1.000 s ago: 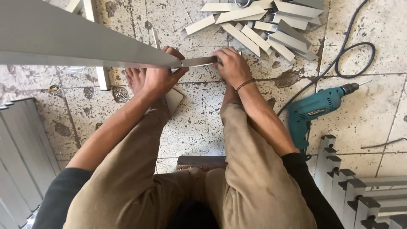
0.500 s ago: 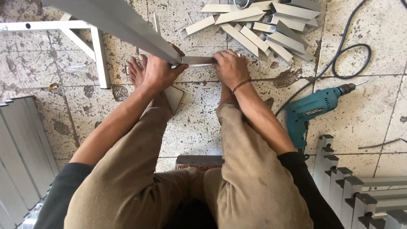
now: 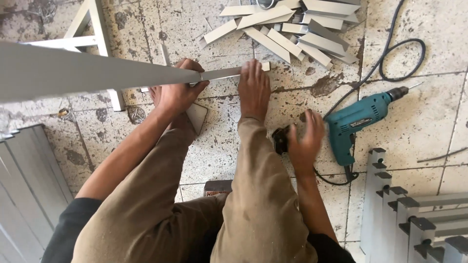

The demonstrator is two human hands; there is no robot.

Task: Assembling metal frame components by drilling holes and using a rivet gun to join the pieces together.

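Fingers of left hand [image 3: 178,92] wrapped around grey metal strip [image 3: 97,73]; right hand [image 3: 303,142] gripping small black object [image 3: 281,140].

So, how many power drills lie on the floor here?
1: a teal electric power drill lies on the tiled floor, just beside the right hand. No other shows; some could be hidden.

The left hand [image 3: 178,92] grips a long grey strip [image 3: 97,73], which a bare foot [image 3: 253,90] pins to the tiled floor [image 3: 229,146]. The right hand [image 3: 302,146] rests on a small dark object [image 3: 281,140] beside a teal drill [image 3: 358,122]. Cut grey pieces [image 3: 292,29] lie piled beyond.
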